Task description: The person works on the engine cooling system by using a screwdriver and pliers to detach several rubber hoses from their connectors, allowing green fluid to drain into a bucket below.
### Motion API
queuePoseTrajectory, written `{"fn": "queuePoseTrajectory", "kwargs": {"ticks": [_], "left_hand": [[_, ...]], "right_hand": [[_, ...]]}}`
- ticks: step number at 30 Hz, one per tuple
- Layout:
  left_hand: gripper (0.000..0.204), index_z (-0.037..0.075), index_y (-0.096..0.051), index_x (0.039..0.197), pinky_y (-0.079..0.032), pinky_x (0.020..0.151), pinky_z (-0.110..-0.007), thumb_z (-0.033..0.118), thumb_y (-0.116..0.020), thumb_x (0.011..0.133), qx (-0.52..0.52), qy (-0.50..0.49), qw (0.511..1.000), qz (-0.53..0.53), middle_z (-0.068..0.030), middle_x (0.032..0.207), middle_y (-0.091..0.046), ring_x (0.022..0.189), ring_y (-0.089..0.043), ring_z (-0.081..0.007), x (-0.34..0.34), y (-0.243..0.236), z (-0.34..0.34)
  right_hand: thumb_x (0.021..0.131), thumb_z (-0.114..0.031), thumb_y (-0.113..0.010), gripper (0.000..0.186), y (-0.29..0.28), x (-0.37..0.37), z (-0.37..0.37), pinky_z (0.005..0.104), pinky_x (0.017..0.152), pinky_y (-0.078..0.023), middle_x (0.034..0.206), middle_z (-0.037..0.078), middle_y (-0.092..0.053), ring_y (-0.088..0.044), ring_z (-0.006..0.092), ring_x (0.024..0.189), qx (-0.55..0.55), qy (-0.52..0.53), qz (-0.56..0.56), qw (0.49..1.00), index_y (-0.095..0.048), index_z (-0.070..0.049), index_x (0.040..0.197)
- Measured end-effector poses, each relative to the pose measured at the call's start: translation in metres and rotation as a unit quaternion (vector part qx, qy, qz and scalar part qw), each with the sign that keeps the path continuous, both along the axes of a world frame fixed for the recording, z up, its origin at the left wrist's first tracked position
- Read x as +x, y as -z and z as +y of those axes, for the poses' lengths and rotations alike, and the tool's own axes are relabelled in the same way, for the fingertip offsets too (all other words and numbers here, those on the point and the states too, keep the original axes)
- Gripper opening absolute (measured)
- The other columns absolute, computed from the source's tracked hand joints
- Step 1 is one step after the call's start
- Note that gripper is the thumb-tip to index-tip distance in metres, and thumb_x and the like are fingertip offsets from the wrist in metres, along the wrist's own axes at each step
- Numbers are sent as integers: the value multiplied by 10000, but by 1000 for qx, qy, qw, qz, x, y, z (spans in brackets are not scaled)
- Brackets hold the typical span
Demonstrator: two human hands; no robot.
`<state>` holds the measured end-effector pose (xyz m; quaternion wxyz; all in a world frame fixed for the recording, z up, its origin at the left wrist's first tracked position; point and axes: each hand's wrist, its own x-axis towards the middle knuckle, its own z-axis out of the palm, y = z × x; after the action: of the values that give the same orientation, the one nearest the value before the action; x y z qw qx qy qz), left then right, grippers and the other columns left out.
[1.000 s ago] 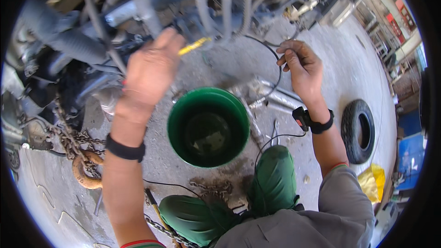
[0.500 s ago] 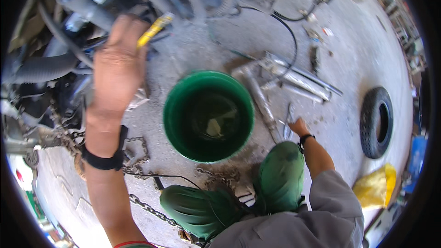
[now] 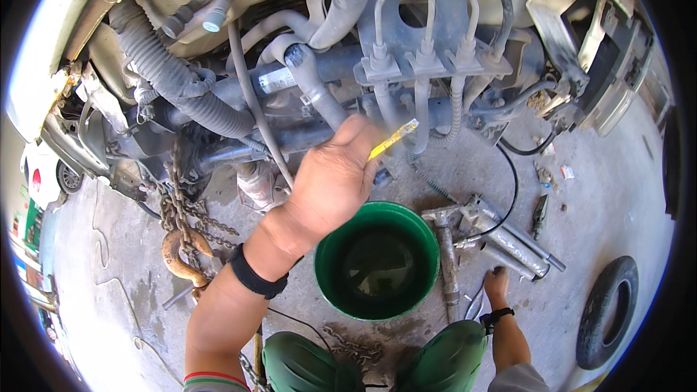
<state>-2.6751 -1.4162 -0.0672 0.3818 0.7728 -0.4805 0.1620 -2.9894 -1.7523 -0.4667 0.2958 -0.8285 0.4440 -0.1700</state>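
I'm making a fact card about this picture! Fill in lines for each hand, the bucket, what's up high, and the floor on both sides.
Left hand: closed around a slim yellow stick
Right hand: low, beside a silver metal tool; grip unclear
Bucket: round green bucket, on the floor
Up high: grey ribbed hose among vehicle parts
Floor, left: rusty orange metal hook with a brown metal chain
Floor, right: black rubber tyre

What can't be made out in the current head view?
All in the head view:
- Yellow stick: lower end hidden inside the left hand's grip.
- Right hand: too small to tell whether it holds anything.
- Green bucket: contents lost in shadow.
- Right sleeve: cut off by the lower edge.
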Motion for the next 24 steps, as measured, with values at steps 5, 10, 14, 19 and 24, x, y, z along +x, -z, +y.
{"fn": "queuePoseTrajectory", "kwargs": {"ticks": [5,10,14,19,24], "left_hand": [[76,8,-604,1016,-476,620,-317,60,-548,1010,-150,61,986,30,-90,921,-567,688,-579,-231,-10,-14,-13],[252,34,-584,999,-402,467,-230,243,-466,1076,-256,84,938,217,-22,786,-557,517,-486,-77,-31,-34,-26],[352,33,-577,1007,-392,419,-213,339,-423,1090,-336,125,878,316,-2,701,-530,476,-466,-53,-39,-46,-26],[358,19,-567,1067,-435,476,-215,354,-439,1084,-365,147,853,343,-3,731,-541,561,-508,-65,-40,-52,-19],[571,-14,-313,1446,-533,709,-298,332,-528,1045,-406,175,851,282,-136,1236,-561,922,-621,-177,-65,-50,22]], "right_hand": [[958,-78,-675,157,-242,92,89,277,799,-512,978,59,-663,-620,113,884,179,-240,-276,913,-609,12,1068],[929,-189,-707,450,-381,138,177,353,875,-526,1140,157,-644,-653,227,985,56,-449,-289,843,-503,40,1258],[928,-215,-717,514,-399,157,223,343,893,-501,1131,150,-625,-621,204,995,108,-437,-299,841,-474,47,1298],[941,-229,-703,484,-410,143,245,253,828,-444,1081,79,-598,-537,100,915,217,-377,-328,839,-487,48,1275],[847,-346,-791,646,-456,87,257,218,598,-415,936,65,-607,-527,76,694,226,-284,-354,862,-483,9,1290]]}}
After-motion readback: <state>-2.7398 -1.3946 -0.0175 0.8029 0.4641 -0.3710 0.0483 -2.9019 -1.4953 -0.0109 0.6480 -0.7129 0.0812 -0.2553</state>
